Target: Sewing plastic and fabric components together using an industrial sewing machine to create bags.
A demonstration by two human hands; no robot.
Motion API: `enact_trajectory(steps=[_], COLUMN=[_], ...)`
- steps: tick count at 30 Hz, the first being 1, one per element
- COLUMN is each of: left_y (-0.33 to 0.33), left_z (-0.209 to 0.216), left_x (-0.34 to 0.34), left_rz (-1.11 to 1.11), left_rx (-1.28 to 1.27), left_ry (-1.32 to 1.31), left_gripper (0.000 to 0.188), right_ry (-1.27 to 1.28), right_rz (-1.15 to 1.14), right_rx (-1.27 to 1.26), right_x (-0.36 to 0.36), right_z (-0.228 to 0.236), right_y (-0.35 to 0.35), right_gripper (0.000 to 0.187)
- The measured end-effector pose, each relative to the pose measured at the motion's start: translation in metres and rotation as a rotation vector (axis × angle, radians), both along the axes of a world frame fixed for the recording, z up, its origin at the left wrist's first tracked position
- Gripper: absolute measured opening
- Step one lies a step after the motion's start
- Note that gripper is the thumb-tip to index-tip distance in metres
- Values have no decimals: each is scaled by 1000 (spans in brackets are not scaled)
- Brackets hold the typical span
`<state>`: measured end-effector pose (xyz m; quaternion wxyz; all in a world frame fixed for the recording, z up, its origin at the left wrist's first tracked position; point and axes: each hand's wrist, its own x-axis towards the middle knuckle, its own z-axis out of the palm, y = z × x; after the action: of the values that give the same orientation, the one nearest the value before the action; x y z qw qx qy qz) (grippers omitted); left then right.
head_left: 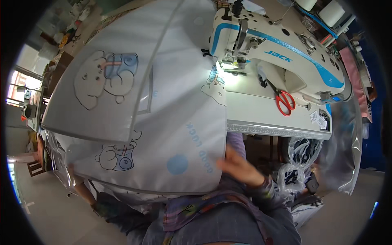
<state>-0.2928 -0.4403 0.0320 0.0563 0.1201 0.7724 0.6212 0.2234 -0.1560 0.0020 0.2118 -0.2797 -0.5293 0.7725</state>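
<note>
A large white sheet (155,163), printed with cartoon bears and light blue marks and edged in grey, spreads over the machine table. A folded flap (118,49) of it lies on top at the left. Its right edge runs under the needle area of a white and blue sewing machine (281,49), where a lamp glows. My right hand (243,169) is at the sheet's near right edge, thumb tip against it, fingers smeared by motion. At the far left, my left hand (72,175) is by the sheet's near left edge, small in view, its fingers mostly hidden.
Red-handled scissors (285,102) lie on the machine bed, above a ruler strip (277,130) along the front edge. Thread cones (331,16) stand at the upper right. Clear plastic bags (292,175) hang below the table at the right, beside a clear plastic sheet (343,151).
</note>
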Motion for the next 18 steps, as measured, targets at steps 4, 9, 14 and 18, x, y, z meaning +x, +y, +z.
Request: enact_trajectory(steps=[4, 9, 14, 18], left_y=[45, -10, 40, 66], left_z=[11, -11, -4, 19], left_x=[35, -91, -42, -14], left_rz=[-135, -180, -130, -152], left_rx=[-128, 91, 143, 159], left_ry=[287, -378, -345, -315], left_gripper=[54, 92, 97, 96], right_ry=[-84, -426, -541, -529], right_rz=[-386, -293, -316, -345], right_rx=[66, 550, 732, 792], right_x=[-31, -65, -62, -64], right_z=[-3, -15, -26, -30], right_y=[110, 180, 184, 184], right_gripper=[59, 48, 48, 46])
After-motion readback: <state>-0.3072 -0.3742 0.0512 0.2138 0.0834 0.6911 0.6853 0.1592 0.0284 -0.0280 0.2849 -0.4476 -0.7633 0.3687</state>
